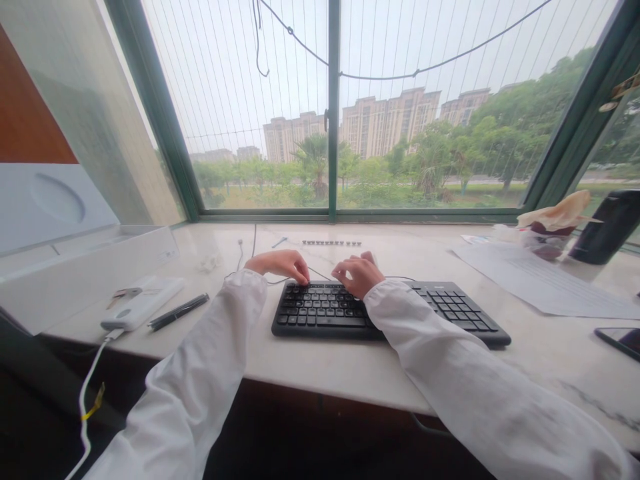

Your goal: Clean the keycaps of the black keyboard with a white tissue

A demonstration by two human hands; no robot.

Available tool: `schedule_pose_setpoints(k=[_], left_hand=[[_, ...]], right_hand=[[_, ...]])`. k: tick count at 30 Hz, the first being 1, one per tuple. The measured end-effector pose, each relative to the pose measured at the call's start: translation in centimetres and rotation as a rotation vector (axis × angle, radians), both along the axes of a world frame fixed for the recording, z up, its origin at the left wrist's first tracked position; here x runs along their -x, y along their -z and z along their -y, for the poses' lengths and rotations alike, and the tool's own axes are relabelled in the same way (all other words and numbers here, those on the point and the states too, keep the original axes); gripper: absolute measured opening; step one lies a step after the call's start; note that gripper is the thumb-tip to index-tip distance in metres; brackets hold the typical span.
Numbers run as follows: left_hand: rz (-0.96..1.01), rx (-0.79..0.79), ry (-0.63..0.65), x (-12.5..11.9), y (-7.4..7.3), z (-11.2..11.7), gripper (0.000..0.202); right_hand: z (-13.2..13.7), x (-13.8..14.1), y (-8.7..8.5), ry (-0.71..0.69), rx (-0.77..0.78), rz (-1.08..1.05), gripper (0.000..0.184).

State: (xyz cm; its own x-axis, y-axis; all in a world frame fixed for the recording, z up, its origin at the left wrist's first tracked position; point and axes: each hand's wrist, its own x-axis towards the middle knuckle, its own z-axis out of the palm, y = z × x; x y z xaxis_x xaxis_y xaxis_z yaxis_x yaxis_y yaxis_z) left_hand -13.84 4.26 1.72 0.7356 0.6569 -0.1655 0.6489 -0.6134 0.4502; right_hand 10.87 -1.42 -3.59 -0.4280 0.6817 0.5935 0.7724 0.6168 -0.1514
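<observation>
A black keyboard lies across the marble sill. My left hand comes in from the left, bent at the wrist, its fingertips pinched together and pointing down at the top row of keys. What sits between those fingertips, if anything, is too small to make out. Over the upper middle of the keyboard is my right hand, with curled fingers and thumb and forefinger close together; anything they hold is hidden. Behind the keyboard stands a straight row of small dark keycaps. A small thin blue item lies to the left of that row.
At left are a white power bank with a cable, keys on it, black pens and an open white box. Papers, a dark bottle and a phone lie right. Windows rise behind.
</observation>
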Motion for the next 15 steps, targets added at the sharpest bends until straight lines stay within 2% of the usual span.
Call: schedule_pose_setpoints(k=[15], left_hand=[[-0.072,0.0,-0.034,-0.25,-0.29,0.38,0.029]], right_hand=[[-0.12,-0.06,0.09,-0.004,0.026,0.013,0.021]])
